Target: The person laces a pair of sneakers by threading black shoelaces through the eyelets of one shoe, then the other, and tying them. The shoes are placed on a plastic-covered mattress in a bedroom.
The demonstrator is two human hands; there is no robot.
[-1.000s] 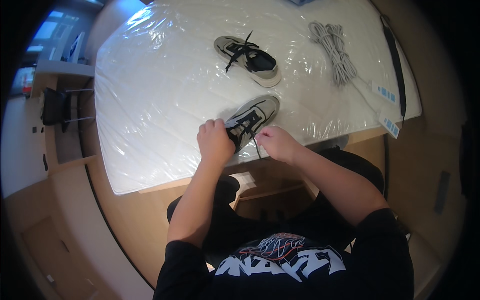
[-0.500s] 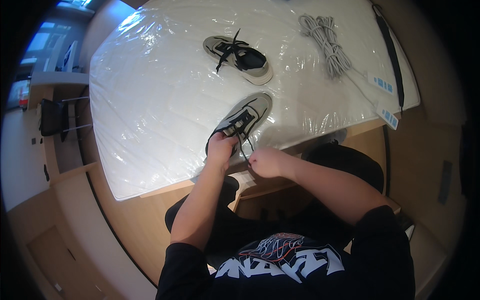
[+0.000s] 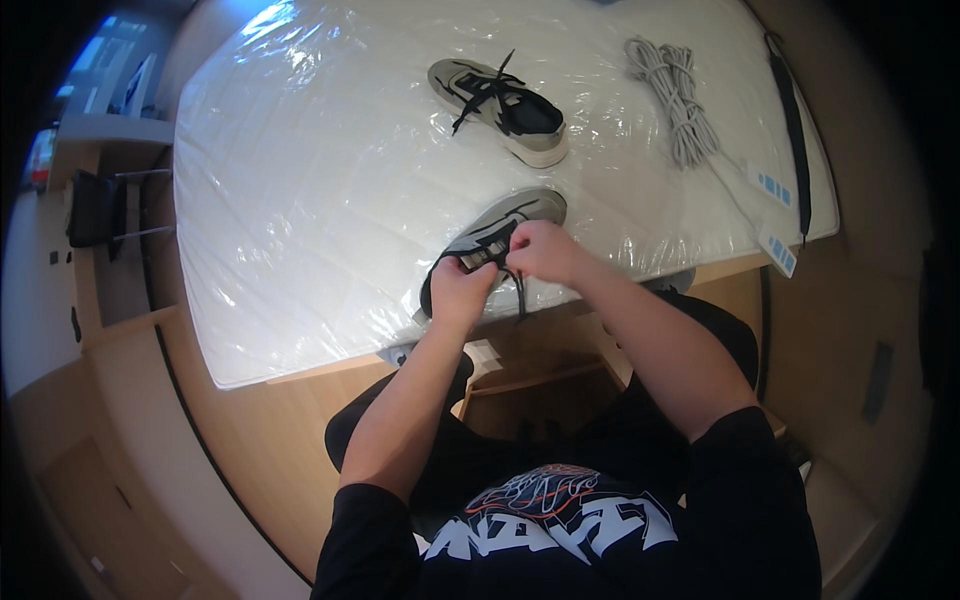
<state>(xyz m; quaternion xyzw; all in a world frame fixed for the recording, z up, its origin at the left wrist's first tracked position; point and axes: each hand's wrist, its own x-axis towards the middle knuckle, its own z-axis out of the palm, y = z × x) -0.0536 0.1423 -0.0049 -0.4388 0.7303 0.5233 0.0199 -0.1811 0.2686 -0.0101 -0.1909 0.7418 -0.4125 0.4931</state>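
Note:
A grey and black sneaker (image 3: 530, 207) lies at the near edge of the plastic-wrapped mattress (image 3: 300, 230), toe pointing away to the right. My left hand (image 3: 462, 290) is closed around its heel end, thumb beside the tongue. Pinched fingers of my right hand (image 3: 541, 252) are on the black shoelace (image 3: 521, 298) at the eyelets; part of it dangles below them. The fingertips are partly hidden. Farther off sits a matching sneaker (image 3: 540, 150), its black lace crossed over the top in a knot or bow.
Toward the right of the mattress lie a bundled grey cable (image 3: 680, 105), white cards with blue marks (image 3: 775, 190) and a long black folded item, perhaps an umbrella (image 3: 790, 120). A black chair (image 3: 92, 208) stands at the far left. Below the mattress edge is a wooden drawer or box (image 3: 545, 400).
My right hand has moved up and forward from the pulled-out lace to the shoe's eyelets. My left hand stays on the shoe. The whole view has shifted slightly.

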